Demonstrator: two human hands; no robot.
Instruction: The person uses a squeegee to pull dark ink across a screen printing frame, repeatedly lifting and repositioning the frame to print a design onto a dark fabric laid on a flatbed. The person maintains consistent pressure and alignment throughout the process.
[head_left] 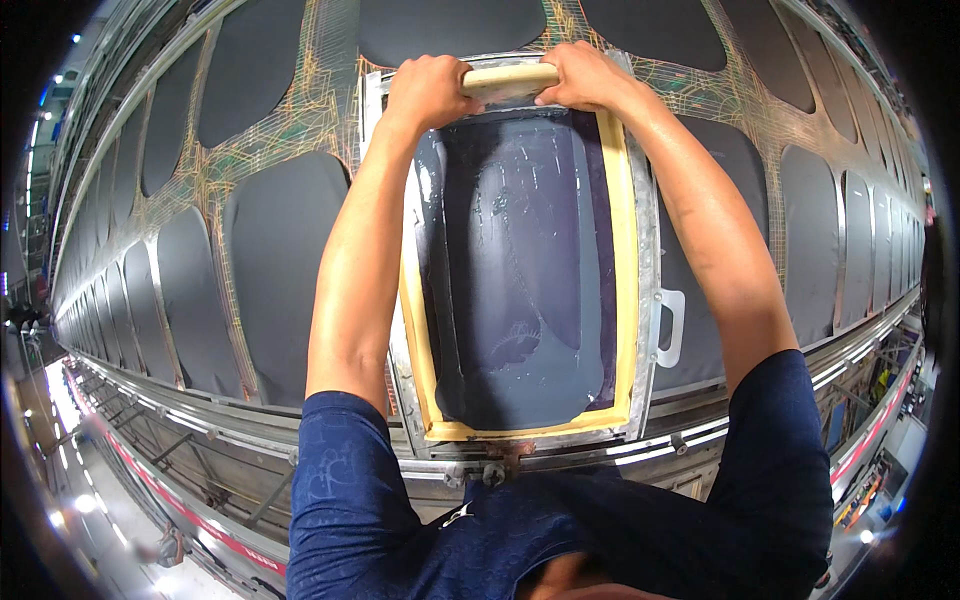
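Observation:
Both my hands grip a squeegee point(510, 77) by its pale, rounded handle at the far end of a screen-printing frame point(648, 250). My left hand point(430, 92) is wrapped round the handle's left end, and my right hand point(580, 76) is closed on its right end. The squeegee's lower part is mostly hidden by the hands and handle. Yellow tape point(622, 230) borders the inside of the metal frame. Within it, dark ink point(520, 402) lies wet and glossy over the mesh, with streaks along the left side and a small pool-like patch near the middle.
Dark flat panels point(285, 260) lie in rows along the long table on both sides and beyond the frame. Coloured lines mark the table surface point(690, 85) between them. A white loop handle point(672, 328) juts from the frame's right side. Metal rails point(330, 440) run along the near edge.

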